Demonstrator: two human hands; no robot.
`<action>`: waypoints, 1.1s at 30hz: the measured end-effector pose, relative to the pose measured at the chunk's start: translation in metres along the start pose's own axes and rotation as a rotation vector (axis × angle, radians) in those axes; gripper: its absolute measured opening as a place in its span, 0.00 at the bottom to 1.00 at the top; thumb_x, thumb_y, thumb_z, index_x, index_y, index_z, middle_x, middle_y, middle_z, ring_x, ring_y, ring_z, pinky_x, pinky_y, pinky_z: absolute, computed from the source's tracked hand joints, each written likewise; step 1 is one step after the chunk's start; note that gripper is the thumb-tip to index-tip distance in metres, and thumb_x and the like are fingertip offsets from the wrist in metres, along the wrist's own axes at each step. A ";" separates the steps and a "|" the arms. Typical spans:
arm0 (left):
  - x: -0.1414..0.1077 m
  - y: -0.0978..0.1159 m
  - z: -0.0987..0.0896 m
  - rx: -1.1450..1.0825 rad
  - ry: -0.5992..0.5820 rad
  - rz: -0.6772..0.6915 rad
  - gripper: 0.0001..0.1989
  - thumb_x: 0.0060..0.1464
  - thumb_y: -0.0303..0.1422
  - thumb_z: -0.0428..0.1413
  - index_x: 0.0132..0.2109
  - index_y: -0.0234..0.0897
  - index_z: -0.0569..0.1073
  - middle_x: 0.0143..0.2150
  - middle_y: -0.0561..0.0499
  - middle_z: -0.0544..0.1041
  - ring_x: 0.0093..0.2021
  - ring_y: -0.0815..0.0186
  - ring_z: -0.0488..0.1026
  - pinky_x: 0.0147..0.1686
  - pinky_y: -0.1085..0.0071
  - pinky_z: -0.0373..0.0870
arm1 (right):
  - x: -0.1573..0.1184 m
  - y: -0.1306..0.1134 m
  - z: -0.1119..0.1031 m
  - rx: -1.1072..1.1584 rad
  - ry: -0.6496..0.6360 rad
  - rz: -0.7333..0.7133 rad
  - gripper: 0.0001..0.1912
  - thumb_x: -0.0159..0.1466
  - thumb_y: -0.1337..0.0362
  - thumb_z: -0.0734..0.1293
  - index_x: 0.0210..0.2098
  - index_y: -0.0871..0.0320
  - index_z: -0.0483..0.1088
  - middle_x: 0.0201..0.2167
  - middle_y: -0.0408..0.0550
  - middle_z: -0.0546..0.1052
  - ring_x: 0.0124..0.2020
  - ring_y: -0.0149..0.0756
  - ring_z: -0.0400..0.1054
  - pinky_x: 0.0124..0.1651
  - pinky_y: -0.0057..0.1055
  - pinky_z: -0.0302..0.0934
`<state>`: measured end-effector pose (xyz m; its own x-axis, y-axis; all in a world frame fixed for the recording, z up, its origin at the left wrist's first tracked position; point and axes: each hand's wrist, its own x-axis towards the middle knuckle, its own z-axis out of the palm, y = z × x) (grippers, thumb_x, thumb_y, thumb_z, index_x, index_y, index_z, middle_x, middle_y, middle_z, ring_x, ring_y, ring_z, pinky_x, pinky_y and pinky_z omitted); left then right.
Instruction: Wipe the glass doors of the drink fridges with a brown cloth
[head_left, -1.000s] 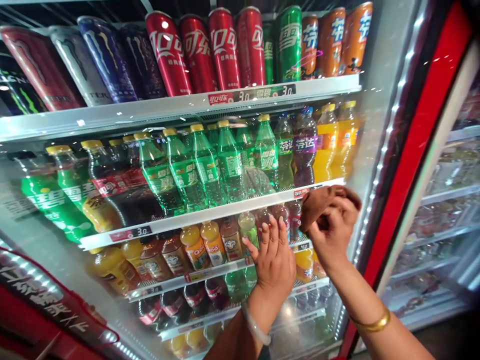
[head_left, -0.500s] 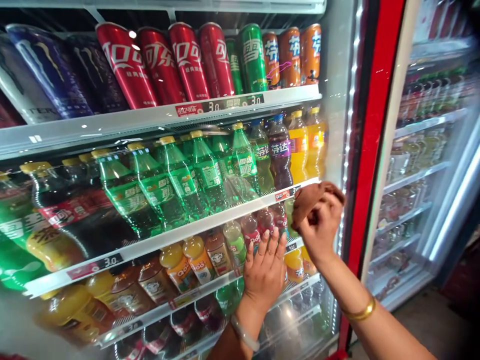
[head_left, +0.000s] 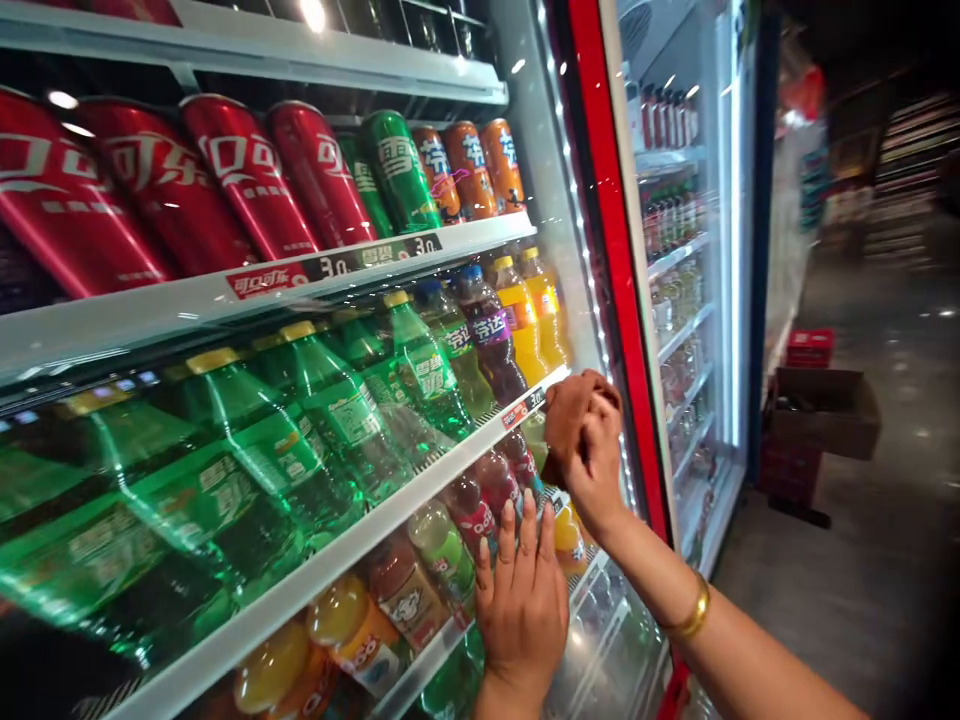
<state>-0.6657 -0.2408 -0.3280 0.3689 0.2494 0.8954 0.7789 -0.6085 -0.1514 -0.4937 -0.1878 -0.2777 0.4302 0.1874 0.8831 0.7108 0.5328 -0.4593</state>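
Fingers stretched out, my left hand (head_left: 521, 600) lies flat against the glass door, in front of the small bottles on a lower shelf. Up and to its right, my right hand (head_left: 596, 470) is closed on a brown cloth (head_left: 571, 415) and presses it to the glass near the right end of a shelf edge (head_left: 450, 465). A gold bangle circles my right wrist. Behind the glass stand green bottles (head_left: 424, 365), orange soda bottles (head_left: 517, 310) and red cans (head_left: 247, 180).
The red door frame (head_left: 611, 200) runs down just right of my right hand. Beyond it stands a second lit cooler (head_left: 679, 250) with bottles. A cardboard box (head_left: 832, 410) sits on red boxes on the grey floor at the right.
The view has turned to the right, bringing more floor and the boxes into sight. My right hand with the cloth and my left hand remain at the glass, both slightly lower in view.
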 end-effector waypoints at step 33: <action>0.005 -0.022 -0.016 0.031 -0.035 0.109 0.19 0.61 0.27 0.59 0.57 0.46 0.79 0.61 0.47 0.80 0.65 0.56 0.74 0.74 0.50 0.44 | -0.028 0.021 -0.001 -0.310 -0.120 0.241 0.26 0.74 0.50 0.55 0.61 0.58 0.72 0.66 0.61 0.65 0.72 0.54 0.52 0.72 0.61 0.53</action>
<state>-0.6886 -0.2383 -0.3136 0.4696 0.2095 0.8576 0.7484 -0.6098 -0.2608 -0.4906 -0.1830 -0.3121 0.5502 0.3807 0.7432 0.7395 0.1914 -0.6454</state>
